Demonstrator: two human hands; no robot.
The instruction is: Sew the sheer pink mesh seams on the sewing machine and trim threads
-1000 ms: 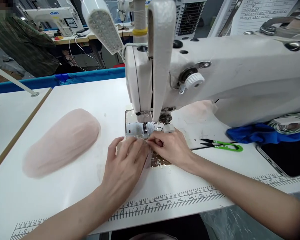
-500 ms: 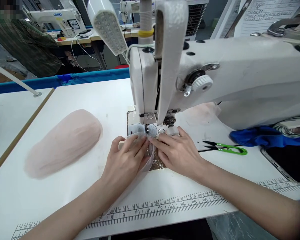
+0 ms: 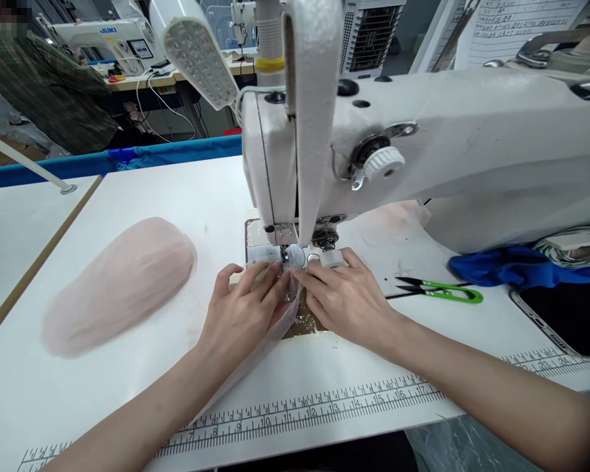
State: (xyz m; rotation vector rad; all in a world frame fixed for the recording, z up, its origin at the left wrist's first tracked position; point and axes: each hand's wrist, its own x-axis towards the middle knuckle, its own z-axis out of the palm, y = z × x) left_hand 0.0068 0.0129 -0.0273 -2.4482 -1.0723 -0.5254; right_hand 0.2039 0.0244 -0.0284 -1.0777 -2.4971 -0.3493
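A strip of sheer pale fabric [image 3: 268, 347] runs from under the presser foot [image 3: 284, 254] of a white sewing machine [image 3: 373, 131] toward the table's front edge. My left hand [image 3: 246, 305] lies over it just left of the needle area, fingers bent and pressing it down; its thumb is mostly hidden. Close to the foot on the right, my right hand [image 3: 341, 295] pinches the fabric's edge between thumb and forefinger. The fingertips of both hands almost meet. Part of the fabric is hidden beneath my left hand.
Left on the white table lies a stack of pale pink sheer pieces [image 3: 122, 285]. To the right are green thread snips [image 3: 452, 293], a blue cloth [image 3: 521, 267] and a phone [image 3: 565, 318]. A printed ruler [image 3: 295, 414] follows the front edge. Another person [image 3: 44, 92] sits beyond.
The camera view has shifted slightly, so the machine and table items appear a little farther left. Both hands keep nearly the same hold on the fabric beside the presser foot.
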